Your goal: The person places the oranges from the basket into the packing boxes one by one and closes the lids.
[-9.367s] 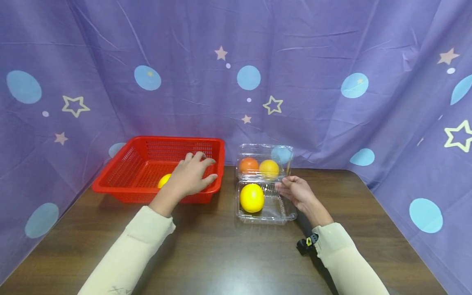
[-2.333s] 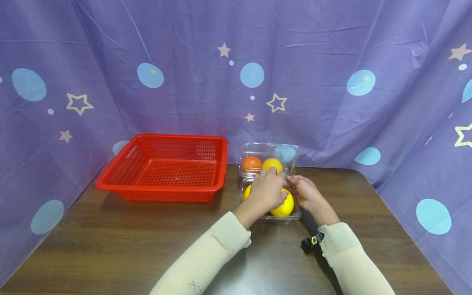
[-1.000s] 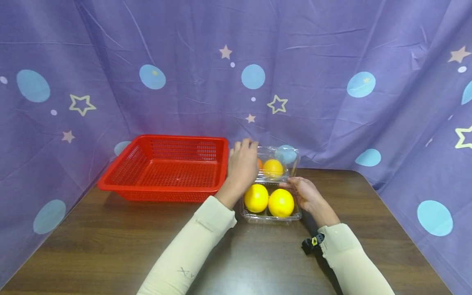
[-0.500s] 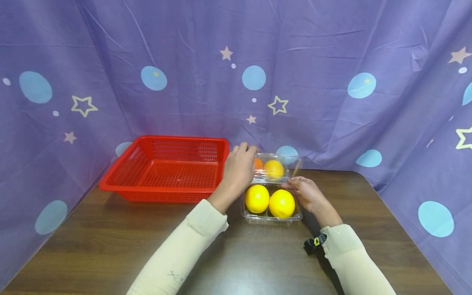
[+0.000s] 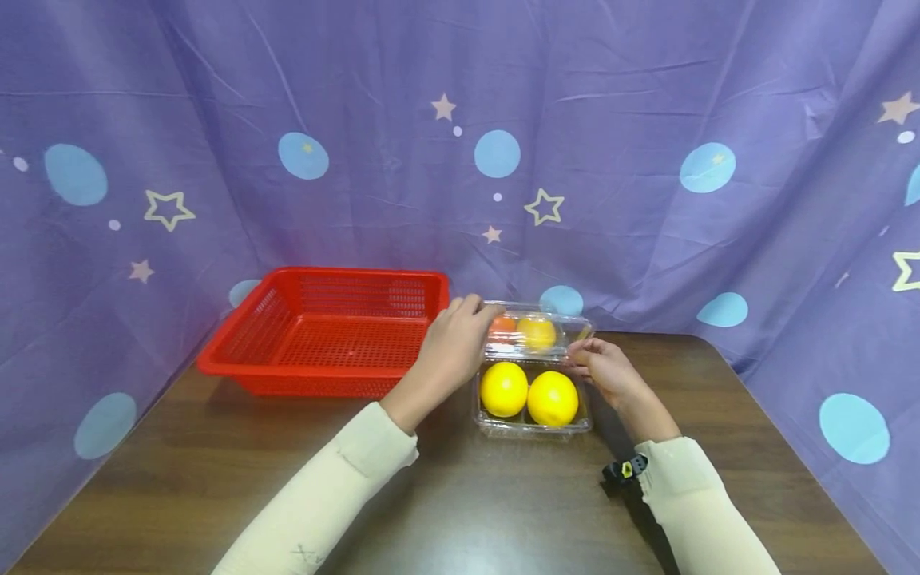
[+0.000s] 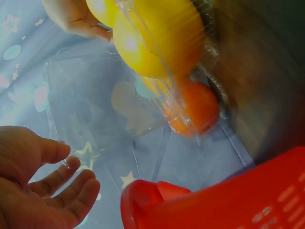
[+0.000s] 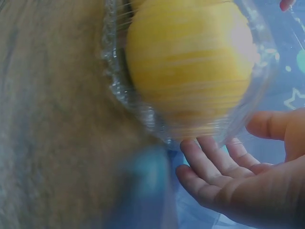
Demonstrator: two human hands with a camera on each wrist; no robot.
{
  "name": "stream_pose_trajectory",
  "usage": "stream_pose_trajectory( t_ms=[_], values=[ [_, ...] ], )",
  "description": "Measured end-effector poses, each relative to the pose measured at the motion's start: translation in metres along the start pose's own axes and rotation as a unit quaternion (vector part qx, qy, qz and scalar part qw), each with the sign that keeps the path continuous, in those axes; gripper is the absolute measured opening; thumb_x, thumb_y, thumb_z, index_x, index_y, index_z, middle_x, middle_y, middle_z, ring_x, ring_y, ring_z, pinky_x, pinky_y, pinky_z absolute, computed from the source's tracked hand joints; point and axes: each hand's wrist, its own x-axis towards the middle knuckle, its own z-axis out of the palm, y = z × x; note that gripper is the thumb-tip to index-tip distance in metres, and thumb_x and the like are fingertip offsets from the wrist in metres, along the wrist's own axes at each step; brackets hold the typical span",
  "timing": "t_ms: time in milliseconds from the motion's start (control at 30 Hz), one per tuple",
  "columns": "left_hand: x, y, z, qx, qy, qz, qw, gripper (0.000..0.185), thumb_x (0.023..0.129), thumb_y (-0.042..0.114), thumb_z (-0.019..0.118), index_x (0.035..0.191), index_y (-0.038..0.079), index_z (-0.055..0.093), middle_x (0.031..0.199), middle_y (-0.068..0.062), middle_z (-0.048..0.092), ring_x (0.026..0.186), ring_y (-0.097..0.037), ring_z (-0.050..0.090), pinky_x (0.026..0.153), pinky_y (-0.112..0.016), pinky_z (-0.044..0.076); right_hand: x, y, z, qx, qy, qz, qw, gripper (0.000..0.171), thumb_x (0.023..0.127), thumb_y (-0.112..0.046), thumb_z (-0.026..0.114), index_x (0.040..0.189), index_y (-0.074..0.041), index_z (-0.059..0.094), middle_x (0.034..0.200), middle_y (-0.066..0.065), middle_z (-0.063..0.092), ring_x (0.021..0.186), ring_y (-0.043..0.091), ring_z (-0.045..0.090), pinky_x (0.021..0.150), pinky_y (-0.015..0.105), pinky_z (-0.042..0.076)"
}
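Note:
A hinged clear plastic fruit box (image 5: 533, 430) stands on the table, its lid (image 5: 571, 326) raised at the back and tilted. Two yellow round fruits (image 5: 504, 389) sit side by side in its front tray. An orange-red fruit (image 5: 503, 329) and a second, yellow-orange fruit (image 5: 536, 333) show through the lid. My left hand (image 5: 449, 343) pinches the lid's left edge; in the left wrist view thumb and forefinger (image 6: 55, 151) meet at its corner. My right hand (image 5: 607, 371) holds the box's right side near the hinge, its fingertips (image 7: 189, 148) against the plastic.
A red slotted basket (image 5: 309, 371) stands left of the box, close to my left forearm. A purple patterned curtain (image 5: 402, 160) hangs behind the wooden table (image 5: 460, 511). A small black device (image 5: 624, 471) is strapped at my right wrist.
My left hand has gone from the basket to the box, and the basket's yellow fruit is now in the tray. The left hand then took the lid, which has tipped lower towards me.

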Motion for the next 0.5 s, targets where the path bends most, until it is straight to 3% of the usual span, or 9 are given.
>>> stream_pose_trajectory(
  t_ms=[233, 367, 433, 500],
  values=[
    [-0.013, -0.005, -0.005, -0.002, -0.005, 0.053, 0.9986, 0.048, 0.086, 0.0, 0.07, 0.13, 0.017, 0.067, 0.103, -0.008, 0.063, 0.088, -0.025, 0.056, 0.077, -0.035, 0.052, -0.01, -0.008, -0.002, -0.05, 0.015, -0.013, 0.999, 0.017, 0.104, -0.009, 0.054, 0.116, 0.002, 0.052, 0.111, 0.01, 0.06, 0.098, 0.02, 0.059, 0.088, 0.038, 0.049],
    [-0.021, -0.008, -0.007, -0.005, -0.008, 0.081, 0.9967, 0.044, 0.088, 0.0, 0.068, 0.13, 0.016, 0.067, 0.105, -0.008, 0.063, 0.089, -0.025, 0.056, 0.078, -0.034, 0.052, -0.017, -0.013, -0.007, -0.075, 0.018, -0.043, 0.996, 0.016, 0.101, -0.008, 0.061, 0.11, 0.0, 0.05, 0.107, 0.007, 0.056, 0.098, 0.018, 0.056, 0.088, 0.032, 0.05],
    [-0.024, -0.009, -0.006, -0.011, -0.002, 0.095, 0.9954, 0.042, 0.089, 0.0, 0.069, 0.128, 0.013, 0.066, 0.108, -0.008, 0.065, 0.09, -0.024, 0.058, 0.081, -0.034, 0.053, -0.022, -0.016, -0.01, -0.117, 0.017, -0.063, 0.991, 0.018, 0.1, -0.009, 0.063, 0.107, -0.001, 0.048, 0.105, 0.008, 0.054, 0.099, 0.02, 0.055, 0.084, 0.029, 0.049],
    [-0.027, -0.01, -0.006, -0.018, 0.008, 0.111, 0.9936, 0.038, 0.089, -0.001, 0.069, 0.124, 0.011, 0.066, 0.11, -0.007, 0.066, 0.092, -0.024, 0.06, 0.082, -0.034, 0.053, -0.029, -0.019, -0.014, -0.183, 0.018, -0.089, 0.979, 0.021, 0.1, -0.013, 0.065, 0.106, -0.001, 0.05, 0.107, 0.011, 0.057, 0.103, 0.025, 0.057, 0.082, 0.029, 0.049]
  ],
)
